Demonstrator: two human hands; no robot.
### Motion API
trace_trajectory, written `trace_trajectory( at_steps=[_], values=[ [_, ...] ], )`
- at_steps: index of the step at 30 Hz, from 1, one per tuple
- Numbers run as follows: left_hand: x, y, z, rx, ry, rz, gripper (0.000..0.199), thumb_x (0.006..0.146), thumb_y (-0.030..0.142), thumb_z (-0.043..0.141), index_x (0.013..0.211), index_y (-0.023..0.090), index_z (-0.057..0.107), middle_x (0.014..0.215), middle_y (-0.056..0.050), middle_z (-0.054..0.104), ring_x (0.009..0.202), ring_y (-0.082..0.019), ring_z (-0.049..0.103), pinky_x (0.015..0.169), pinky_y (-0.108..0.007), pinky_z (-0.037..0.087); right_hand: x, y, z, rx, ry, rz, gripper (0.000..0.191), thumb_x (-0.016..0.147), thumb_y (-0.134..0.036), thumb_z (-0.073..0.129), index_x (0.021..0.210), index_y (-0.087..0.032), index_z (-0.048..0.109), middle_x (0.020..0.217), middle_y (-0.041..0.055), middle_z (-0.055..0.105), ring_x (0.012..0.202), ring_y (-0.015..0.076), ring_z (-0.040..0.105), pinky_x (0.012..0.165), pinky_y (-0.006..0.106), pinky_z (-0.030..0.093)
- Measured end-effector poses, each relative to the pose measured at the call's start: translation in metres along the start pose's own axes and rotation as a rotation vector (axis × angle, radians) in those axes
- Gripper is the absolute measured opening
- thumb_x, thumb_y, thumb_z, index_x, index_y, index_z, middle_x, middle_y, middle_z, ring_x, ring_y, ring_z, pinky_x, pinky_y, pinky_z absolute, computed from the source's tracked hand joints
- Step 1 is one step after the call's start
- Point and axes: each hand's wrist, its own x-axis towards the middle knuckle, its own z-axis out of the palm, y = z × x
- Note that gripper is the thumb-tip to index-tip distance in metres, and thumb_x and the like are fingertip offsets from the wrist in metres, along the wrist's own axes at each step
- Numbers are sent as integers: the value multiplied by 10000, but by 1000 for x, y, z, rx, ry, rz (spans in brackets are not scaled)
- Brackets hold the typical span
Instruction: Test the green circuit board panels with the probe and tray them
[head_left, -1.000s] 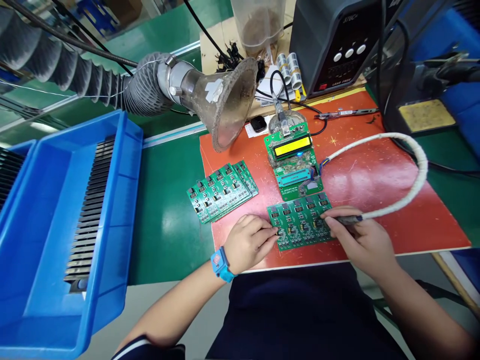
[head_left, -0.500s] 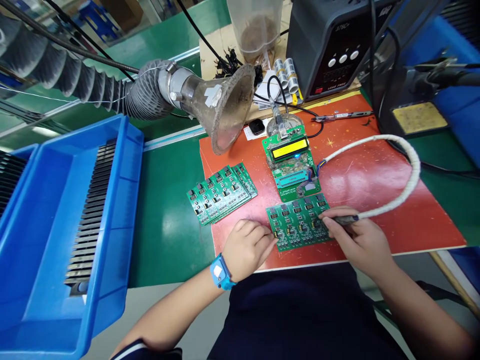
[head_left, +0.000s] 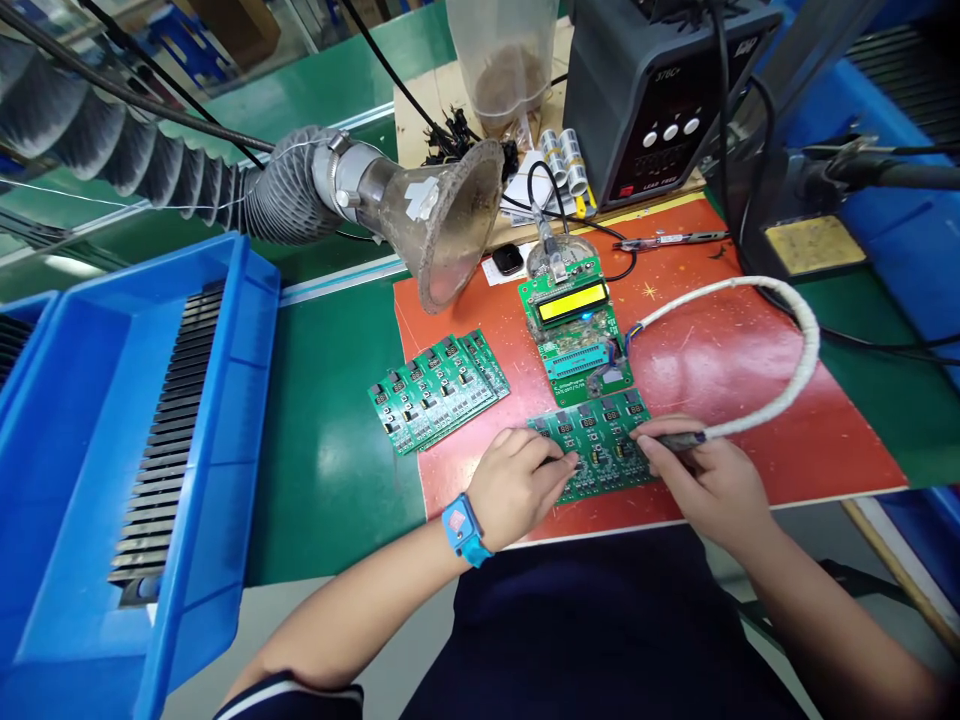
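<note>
On the red mat lies a green circuit board (head_left: 609, 482) with a row of small digit displays. My left hand (head_left: 517, 488), with a blue wrist strap, rests over the board's left part. Its fingers are curled and press on the board, hiding that side. My right hand (head_left: 712, 490) pinches a dark-handled probe (head_left: 679, 440) with its tip at the board's right part. A white wrapped cable (head_left: 806, 350) loops from the probe to a green programmer board (head_left: 553, 395). The programmer's yellow screen (head_left: 574, 302) is lit.
Several similar circuit boards (head_left: 435, 395) lie stacked left of the programmer. A funnel-shaped fume hood (head_left: 457, 230) hangs above the mat. At far left stands a blue bin (head_left: 217, 480) with a black slotted rack. A soldering station (head_left: 660, 110) and a pen (head_left: 675, 240) are at back right.
My left hand has moved right, from the board's left edge onto its surface. My right hand holds the probe at nearly the same spot on the board. The camera view has shifted slightly.
</note>
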Motion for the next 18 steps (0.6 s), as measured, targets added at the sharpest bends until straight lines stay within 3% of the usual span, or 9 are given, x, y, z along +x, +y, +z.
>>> trace_trajectory(
  at_steps=[13,18],
  values=[
    [-2,2,1,-17,41,-25,122,936,243,593,968,174,689,822,-28,702,767,-153,608,707,-314,455,-2,0,-3,24,6,22,119,932,-305,568,967,-220,644,940,42,678,699,148,669,652,288,554],
    [-3,-1,2,-47,42,-27,121,928,257,610,969,180,694,823,-20,698,782,-151,598,730,-307,457,-5,-8,-2,24,63,0,76,924,-255,581,965,-229,640,946,38,674,746,147,670,679,279,553]
  ],
)
